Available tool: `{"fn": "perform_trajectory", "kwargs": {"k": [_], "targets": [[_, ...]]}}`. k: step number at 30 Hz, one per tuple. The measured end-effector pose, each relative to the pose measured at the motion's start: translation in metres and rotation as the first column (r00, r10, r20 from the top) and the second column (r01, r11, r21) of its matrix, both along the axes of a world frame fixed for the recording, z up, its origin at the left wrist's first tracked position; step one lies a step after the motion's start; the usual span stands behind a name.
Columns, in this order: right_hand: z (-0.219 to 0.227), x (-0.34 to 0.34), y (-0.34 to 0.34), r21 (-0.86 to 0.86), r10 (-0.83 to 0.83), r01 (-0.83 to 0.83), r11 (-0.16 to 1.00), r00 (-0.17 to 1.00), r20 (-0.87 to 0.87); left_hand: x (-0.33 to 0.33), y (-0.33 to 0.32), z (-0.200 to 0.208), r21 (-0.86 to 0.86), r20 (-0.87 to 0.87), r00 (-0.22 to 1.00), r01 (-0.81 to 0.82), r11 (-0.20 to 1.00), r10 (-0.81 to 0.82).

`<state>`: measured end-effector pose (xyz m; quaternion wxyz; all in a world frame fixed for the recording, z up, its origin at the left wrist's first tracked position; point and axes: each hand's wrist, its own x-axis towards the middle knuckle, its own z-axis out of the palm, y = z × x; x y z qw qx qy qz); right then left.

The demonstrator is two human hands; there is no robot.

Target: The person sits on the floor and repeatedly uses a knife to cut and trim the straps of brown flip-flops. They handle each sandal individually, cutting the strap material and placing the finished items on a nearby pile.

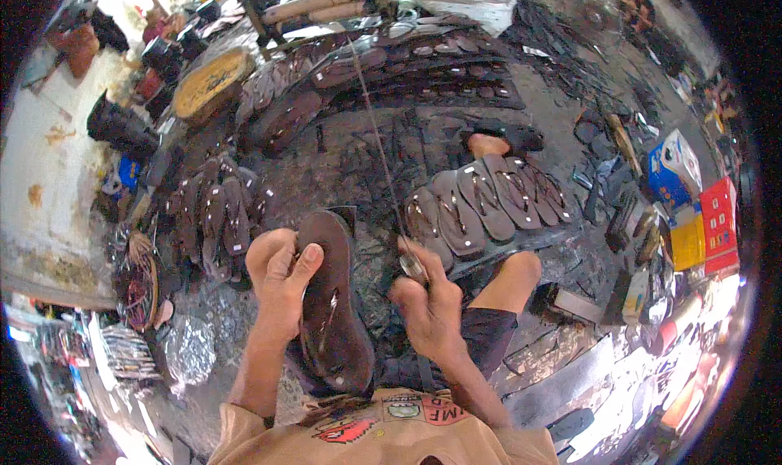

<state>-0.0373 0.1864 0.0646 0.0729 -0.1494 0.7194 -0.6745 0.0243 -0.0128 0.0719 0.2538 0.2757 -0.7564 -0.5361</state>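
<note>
Between the hands and partly over the lap: one dark brown sandal (338, 306), far end raised, near end close to the shirt. Left hand (281, 278) is closed on its far left edge, thumb flat on the upper face; fingers underneath hidden. Grip probably chosen to keep the sole steady, the lap side perhaps adding support (contact not clear).

Right hand (428, 310) is wrapped around the near end of a long thin tool (380, 147), its shaft pointing away from the body, apart from the sandal; presumably angled so to stay clear of it.

Beyond the right hand, a row of sandals (489, 204) lies side by side, overlapping, likely for easy reach. Left of the left hand, a second sandal batch (213, 212).

Surface: dark floor (326, 172), scrap-strewn. Room: stained pale wall (57, 164) far left of the hands; red box (718, 225) far right.
</note>
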Motion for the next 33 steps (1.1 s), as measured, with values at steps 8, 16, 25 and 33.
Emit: {"fn": "perform_trajectory", "kwargs": {"k": [8,16,25,33], "targets": [[-0.075,0.111,0.096,0.482,0.252,-0.29,0.827,0.957,0.144,0.016,0.002,0.021,0.635,0.131,0.959,0.113,0.764,-0.252],[-0.057,0.001,0.058,0.534,0.429,-0.437,0.724,0.891,0.147,0.01,-0.01,0.037,0.63,0.278,0.877,0.142,0.764,-0.393],[0.009,-0.109,-0.011,0.614,0.704,-0.662,0.43,0.672,0.231,0.001,-0.032,0.026,0.568,0.355,0.831,0.171,0.805,-0.427],[-0.024,-0.151,-0.086,0.531,0.79,-0.685,0.499,0.611,0.045,-0.02,-0.022,0.029,0.191,0.461,0.726,0.48,0.856,-0.51]]}}
